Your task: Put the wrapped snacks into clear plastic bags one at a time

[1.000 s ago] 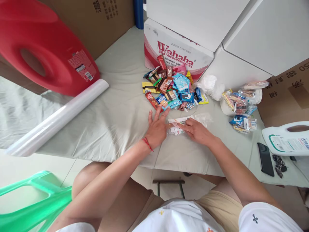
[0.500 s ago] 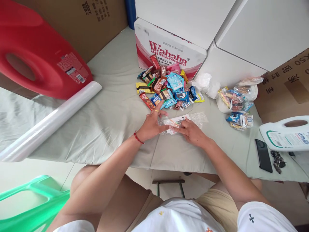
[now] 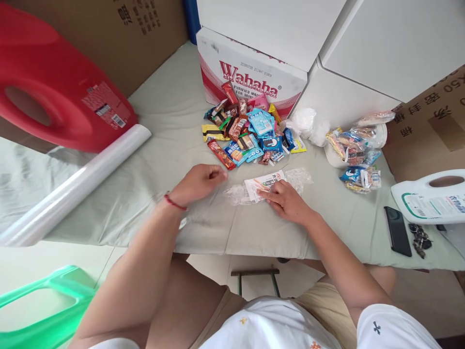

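Note:
My left hand (image 3: 199,184) is closed in a pinch on the left end of a sheet of clear plastic wrap (image 3: 238,194), stretched out to the left over the grey-green cloth (image 3: 163,160). My right hand (image 3: 285,199) lies on a small white snack packet (image 3: 262,185) under the wrap and presses it down, fingers curled. Just beyond both hands is a pile of several wrapped snacks (image 3: 250,133).
A roll of clear film (image 3: 74,191) and a red jug (image 3: 61,92) lie at the left. A Wahaha carton (image 3: 250,77) and white boxes stand behind. Wrapped snack bundles (image 3: 354,145), a white jug (image 3: 430,198), a phone (image 3: 396,230) and keys are at the right. A green chair (image 3: 47,305) stands below left.
My left hand went from lying open by the packet to a pinch, and has drawn the wrap to the left. My right hand stayed on the packet. The view has shifted slightly.

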### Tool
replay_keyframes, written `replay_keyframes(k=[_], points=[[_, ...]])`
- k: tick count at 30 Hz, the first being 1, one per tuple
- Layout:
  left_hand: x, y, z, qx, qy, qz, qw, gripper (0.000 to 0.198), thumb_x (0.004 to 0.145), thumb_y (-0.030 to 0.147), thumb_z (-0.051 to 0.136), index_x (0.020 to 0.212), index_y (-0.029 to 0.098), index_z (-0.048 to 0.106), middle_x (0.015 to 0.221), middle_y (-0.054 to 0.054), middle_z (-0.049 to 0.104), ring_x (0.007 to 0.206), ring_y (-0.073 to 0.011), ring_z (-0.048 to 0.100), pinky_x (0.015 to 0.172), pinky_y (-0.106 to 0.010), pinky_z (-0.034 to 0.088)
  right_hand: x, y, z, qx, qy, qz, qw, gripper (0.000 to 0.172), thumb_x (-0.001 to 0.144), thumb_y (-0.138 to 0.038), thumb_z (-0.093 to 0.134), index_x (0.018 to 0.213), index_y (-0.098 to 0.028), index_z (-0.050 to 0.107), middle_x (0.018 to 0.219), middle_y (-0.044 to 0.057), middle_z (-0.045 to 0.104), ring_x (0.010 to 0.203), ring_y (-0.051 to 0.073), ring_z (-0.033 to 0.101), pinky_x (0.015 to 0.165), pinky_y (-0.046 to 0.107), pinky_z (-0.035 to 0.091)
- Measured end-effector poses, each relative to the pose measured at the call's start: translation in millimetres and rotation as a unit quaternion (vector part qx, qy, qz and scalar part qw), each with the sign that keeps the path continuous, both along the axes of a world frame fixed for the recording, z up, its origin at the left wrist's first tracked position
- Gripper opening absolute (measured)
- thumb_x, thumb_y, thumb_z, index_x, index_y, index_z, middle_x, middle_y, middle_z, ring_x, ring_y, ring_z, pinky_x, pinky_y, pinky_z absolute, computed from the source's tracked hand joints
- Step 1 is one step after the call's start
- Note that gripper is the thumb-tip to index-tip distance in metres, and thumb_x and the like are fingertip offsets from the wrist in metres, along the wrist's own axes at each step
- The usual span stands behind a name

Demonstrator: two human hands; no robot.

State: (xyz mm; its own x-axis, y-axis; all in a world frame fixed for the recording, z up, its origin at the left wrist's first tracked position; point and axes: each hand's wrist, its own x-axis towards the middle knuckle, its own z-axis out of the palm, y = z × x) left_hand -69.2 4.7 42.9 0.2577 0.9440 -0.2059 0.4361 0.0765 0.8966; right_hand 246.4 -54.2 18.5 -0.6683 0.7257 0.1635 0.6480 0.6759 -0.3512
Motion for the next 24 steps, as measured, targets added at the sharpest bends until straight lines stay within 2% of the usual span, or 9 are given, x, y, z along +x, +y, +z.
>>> replay_keyframes(k=[2, 5, 7, 9, 11, 17, 20, 22, 24], points=[[18.6, 1.6, -3.2, 0.087, 0.041, -0.01, 0.995, 0.037, 0.084, 0.049, 0.058, 0.097, 0.018, 0.073, 0.091, -0.005, 0.071, 0.082, -0.021, 0.061, 0.074, -0.028, 0.046, -0.5, -2.2, -0.6, 0.004, 0.01, -0.005, 1.0, 0.046, 0.103, -0.02, 0.048, 0.146, -0.034, 0.057, 0.093, 0.006, 0.053, 0.088, 0.022, 0.048, 0.083, 0.039, 0.042], [40.0, -0.5, -7.7, 0.072, 0.062, -0.099, 0.99, 0.046, 0.08, 0.051, 0.063, 0.11, 0.017, 0.07, 0.088, -0.005, 0.07, 0.078, -0.0213, 0.062, 0.072, -0.029, 0.046, -2.2, -5.1, -0.9, 0.01, 0.019, -0.017, 1.0, 0.046, 0.102, -0.019, 0.049, 0.145, -0.033, 0.058, 0.093, 0.006, 0.053, 0.089, 0.022, 0.049, 0.083, 0.039, 0.042], [43.3, -4.5, -9.4, 0.03, 0.055, -0.136, 0.989, 0.04, 0.073, 0.049, 0.069, 0.099, 0.018, 0.07, 0.075, -0.002, 0.066, 0.071, -0.0197, 0.058, 0.063, -0.028, 0.043, -3.6, -7.1, -1.2, 0.01, 0.02, -0.029, 0.999, 0.047, 0.102, -0.019, 0.05, 0.145, -0.033, 0.058, 0.093, 0.005, 0.053, 0.088, 0.022, 0.049, 0.083, 0.039, 0.043], [38.9, -9.1, -9.7, -0.01, 0.03, -0.13, 0.991, 0.031, 0.072, 0.049, 0.07, 0.079, 0.019, 0.066, 0.066, 0.001, 0.058, 0.064, -0.0162, 0.052, 0.057, -0.026, 0.036, -5.0, -9.3, -2.2, 0.009, 0.024, -0.042, 0.999, 0.048, 0.101, -0.019, 0.05, 0.147, -0.034, 0.057, 0.092, 0.005, 0.052, 0.088, 0.023, 0.049, 0.083, 0.04, 0.044], [30.3, -13.4, -8.2, -0.056, -0.018, -0.116, 0.992, 0.034, 0.072, 0.051, 0.069, 0.066, 0.02, 0.057, 0.061, 0.003, 0.049, 0.059, -0.0127, 0.044, 0.055, -0.025, 0.031, -6.2, -11.6, -4.1, 0.008, 0.039, -0.051, 0.998, 0.05, 0.101, -0.018, 0.05, 0.148, -0.035, 0.057, 0.092, 0.005, 0.052, 0.089, 0.023, 0.049, 0.084, 0.04, 0.045], [0.9, -21.2, 6.1, -0.138, -0.14, -0.103, 0.975, 0.042, 0.069, 0.051, 0.075, 0.06, 0.02, 0.049, 0.057, 0.006, 0.035, 0.054, -0.0082, 0.03, 0.054, -0.024, 0.023, -9.1, -17.9, -11.4, 0.0, 0.086, -0.085, 0.993, 0.05, 0.101, -0.02, 0.051, 0.147, -0.037, 0.057, 0.096, 0.006, 0.053, 0.094, 0.024, 0.051, 0.087, 0.043, 0.048], [-9.4, -19.2, 11.2, -0.151, -0.164, -0.043, 0.974, 0.042, 0.071, 0.051, 0.076, 0.062, 0.02, 0.048, 0.056, 0.007, 0.035, 0.052, -0.0078, 0.03, 0.052, -0.024, 0.024, -9.8, -19.6, -13.1, -0.006, 0.094, -0.095, 0.991, 0.049, 0.101, -0.02, 0.052, 0.146, -0.038, 0.058, 0.096, 0.006, 0.054, 0.094, 0.024, 0.053, 0.088, 0.044, 0.048], [-8.8, -17.2, 10.7, -0.144, -0.17, 0.057, 0.973, 0.042, 0.075, 0.052, 0.074, 0.069, 0.021, 0.048, 0.06, 0.005, 0.046, 0.054, -0.0086, 0.037, 0.052, -0.023, 0.029, -10.0, -20.3, -13.7, -0.005, 0.1, -0.098, 0.99, 0.048, 0.101, -0.02, 0.052, 0.145, -0.037, 0.059, 0.096, 0.006, 0.054, 0.095, 0.024, 0.053, 0.088, 0.044, 0.049], [-0.3, -17.1, 7.6, -0.132, -0.161, 0.145, 0.967, 0.04, 0.079, 0.054, 0.073, 0.081, 0.02, 0.051, 0.076, 0.0, 0.061, 0.059, -0.0089, 0.044, 0.052, -0.022, 0.033, -9.9, -20.7, -14.4, 0.0, 0.11, -0.096, 0.989, 0.047, 0.101, -0.02, 0.052, 0.145, -0.036, 0.06, 0.096, 0.006, 0.054, 0.095, 0.024, 0.053, 0.088, 0.044, 0.049]])
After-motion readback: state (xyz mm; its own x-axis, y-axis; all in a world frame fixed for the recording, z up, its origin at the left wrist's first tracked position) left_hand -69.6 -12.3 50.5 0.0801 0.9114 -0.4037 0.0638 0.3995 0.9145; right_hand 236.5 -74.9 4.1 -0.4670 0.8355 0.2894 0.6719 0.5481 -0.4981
